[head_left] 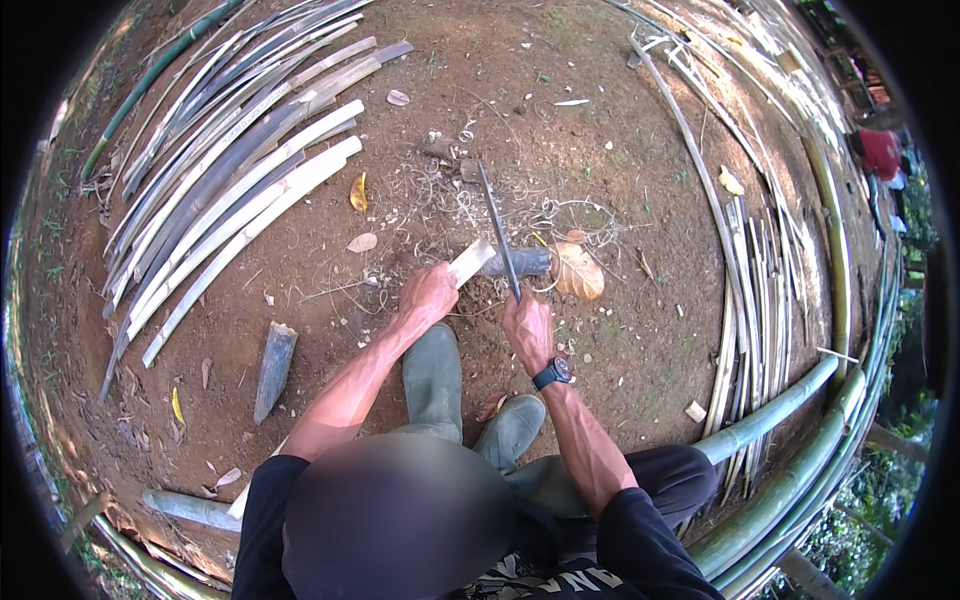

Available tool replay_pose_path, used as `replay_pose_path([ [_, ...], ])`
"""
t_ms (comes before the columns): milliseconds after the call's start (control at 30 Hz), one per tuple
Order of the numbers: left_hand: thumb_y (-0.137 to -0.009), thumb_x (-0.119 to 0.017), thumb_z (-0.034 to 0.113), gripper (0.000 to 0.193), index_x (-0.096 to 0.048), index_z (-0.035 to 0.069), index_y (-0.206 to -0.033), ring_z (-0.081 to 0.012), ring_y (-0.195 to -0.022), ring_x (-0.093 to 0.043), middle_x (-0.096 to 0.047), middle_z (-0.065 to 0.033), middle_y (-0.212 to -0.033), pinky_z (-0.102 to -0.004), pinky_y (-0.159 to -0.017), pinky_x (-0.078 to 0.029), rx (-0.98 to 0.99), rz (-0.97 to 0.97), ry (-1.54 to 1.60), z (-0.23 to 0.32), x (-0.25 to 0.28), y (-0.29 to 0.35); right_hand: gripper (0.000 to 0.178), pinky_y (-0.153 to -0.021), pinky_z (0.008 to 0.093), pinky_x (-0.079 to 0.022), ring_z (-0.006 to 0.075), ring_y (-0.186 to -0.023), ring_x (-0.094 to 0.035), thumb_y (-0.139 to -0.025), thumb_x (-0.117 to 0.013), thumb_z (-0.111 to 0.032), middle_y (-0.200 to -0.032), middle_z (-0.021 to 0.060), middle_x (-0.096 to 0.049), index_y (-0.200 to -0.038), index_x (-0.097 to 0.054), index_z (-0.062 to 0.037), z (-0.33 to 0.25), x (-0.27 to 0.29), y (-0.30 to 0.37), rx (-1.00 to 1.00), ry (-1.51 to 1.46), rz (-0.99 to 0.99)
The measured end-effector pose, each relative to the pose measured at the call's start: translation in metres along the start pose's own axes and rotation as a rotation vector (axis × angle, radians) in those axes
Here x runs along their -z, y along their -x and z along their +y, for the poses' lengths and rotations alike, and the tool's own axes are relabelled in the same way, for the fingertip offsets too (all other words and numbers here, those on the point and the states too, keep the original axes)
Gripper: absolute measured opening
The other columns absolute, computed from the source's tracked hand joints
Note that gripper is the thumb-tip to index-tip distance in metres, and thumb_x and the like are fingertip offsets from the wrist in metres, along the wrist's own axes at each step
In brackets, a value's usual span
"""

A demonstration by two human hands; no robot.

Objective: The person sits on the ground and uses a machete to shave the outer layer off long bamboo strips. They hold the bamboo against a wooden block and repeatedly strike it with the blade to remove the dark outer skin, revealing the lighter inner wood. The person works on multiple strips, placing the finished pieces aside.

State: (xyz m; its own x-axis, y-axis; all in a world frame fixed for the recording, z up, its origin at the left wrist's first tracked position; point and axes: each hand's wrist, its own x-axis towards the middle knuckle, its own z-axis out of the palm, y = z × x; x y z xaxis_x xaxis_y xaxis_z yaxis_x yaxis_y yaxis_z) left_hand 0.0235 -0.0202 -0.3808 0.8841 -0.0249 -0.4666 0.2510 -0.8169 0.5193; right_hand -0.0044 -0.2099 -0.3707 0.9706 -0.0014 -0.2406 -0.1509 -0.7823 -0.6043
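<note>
Green rubber boots (440,375) are sitting closest to the camera, planted on bare brown dirt, with the person's black sleeves and forearms coming in from the lower edge. Right wrist is wearing a dark watch (552,373). Left hand (428,293) is closing around the near end of a pale bamboo strip (470,262); the strip is sticking out past the fingers, up and to the right, so the work piece is lying just beyond the grip. Right hand (527,325) is wrapping fully around the handle of a long dark blade (497,232); the blade is running up and slightly left from the fist, its lower part crossing the strip's far end. Cannot tell whether the edge is actually biting into the strip or just lying against it. Right behind the strip a short dark log (525,262) is lying crosswise, touching or nearly touching it. A dry brown leaf (579,271) is lying just right of the log. Thin curly shavings (450,195) are littering the ground past the blade tip. To the left, a short grey wedge of bamboo (272,368) is lying alone, well apart from both hands. Further out on the left, a fan of split bamboo slats (235,180) is lying side by side. On the right, bundles of thin strips (755,300) and whole green bamboo poles (790,470) are curving along the frame edge.
</note>
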Motion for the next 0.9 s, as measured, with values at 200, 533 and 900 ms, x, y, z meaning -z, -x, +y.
replay_pose_path([
  [200, -0.097, -0.042, 0.029, 0.036, -0.057, -0.003, -0.104, -0.0141, -0.045, -0.056, -0.062, -0.01, -0.065, -0.0296, -0.039, -0.047, 0.273, -0.333, 0.376, 0.004, 0.011, -0.004, 0.032, -0.051, 0.0497, -0.048, 0.0429, -0.058, -0.061, -0.091, -0.051, -0.024, -0.06, 0.0279, -0.057, -0.077, -0.058, 0.0034, 0.008, -0.001, 0.003, -0.006, 0.065, -0.015],
  [533, -0.097, -0.039, 0.028, 0.042, -0.053, -0.009, -0.11, -0.0152, -0.047, -0.057, -0.062, -0.0126, -0.07, -0.0296, -0.04, -0.049, 0.328, -0.372, 0.392, 0.005, 0.012, -0.011, 0.027, -0.051, 0.0509, -0.047, 0.0436, -0.057, -0.06, -0.091, -0.052, -0.021, -0.06, 0.0277, -0.057, -0.077, -0.057, 0.0013, 0.01, -0.005, 0.002, 0.089, 0.035, 0.009],
  [900, -0.096, -0.039, 0.023, 0.041, -0.054, -0.012, -0.112, -0.0156, -0.046, -0.059, -0.066, -0.0136, -0.073, -0.0288, -0.04, -0.051, 0.314, -0.401, 0.386, 0.006, 0.018, -0.012, 0.026, -0.053, 0.0514, -0.047, 0.0435, -0.059, -0.06, -0.089, -0.054, -0.02, -0.061, 0.028, -0.057, -0.077, -0.057, 0.0029, 0.026, -0.005, 0.001, 0.085, 0.136, -0.04],
])
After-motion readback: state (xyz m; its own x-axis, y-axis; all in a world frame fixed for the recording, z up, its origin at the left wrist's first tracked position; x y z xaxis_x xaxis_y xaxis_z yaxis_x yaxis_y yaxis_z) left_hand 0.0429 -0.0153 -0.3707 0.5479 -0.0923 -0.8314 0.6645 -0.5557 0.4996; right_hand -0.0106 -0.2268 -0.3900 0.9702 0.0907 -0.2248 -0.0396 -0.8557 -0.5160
